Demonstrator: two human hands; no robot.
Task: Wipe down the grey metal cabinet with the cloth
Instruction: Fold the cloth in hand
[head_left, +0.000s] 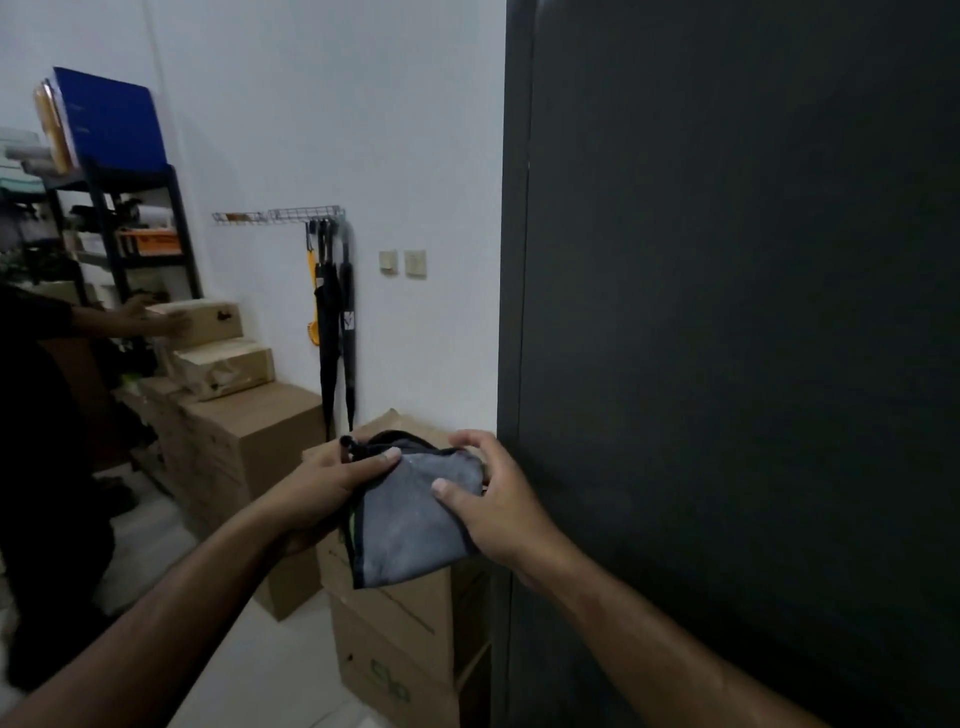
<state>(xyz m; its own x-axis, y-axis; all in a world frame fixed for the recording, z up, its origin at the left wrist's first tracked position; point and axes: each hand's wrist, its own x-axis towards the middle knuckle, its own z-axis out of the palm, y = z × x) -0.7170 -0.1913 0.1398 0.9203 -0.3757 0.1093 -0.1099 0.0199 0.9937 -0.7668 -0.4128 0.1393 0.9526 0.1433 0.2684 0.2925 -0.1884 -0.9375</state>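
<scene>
A white-walled storeroom with a pale tiled floor (249, 670) fills the view. Nearest, at about 6 o'clock, both hands hold a folded grey microfibre cloth with dark edging (410, 512) in the air in front of the body. The left hand (317, 491) grips its left edge, thumb laid on top; the right hand (496, 501) pinches its right side, thumb on the cloth and fingers (470, 439) curled over the top edge. Just beside the right hand, from 12 to 5 o'clock, stands the tall dark grey metal cabinet (727, 312), not touched by the cloth. Beneath the cloth sit stacked brown cardboard boxes (395, 634). Farther, at 10 o'clock, black folded umbrellas (335, 322) hang from a wire wall rack (306, 213). At 9 o'clock another person's arm (130, 319) reaches toward a box beside a black metal shelf (119, 218).
</scene>
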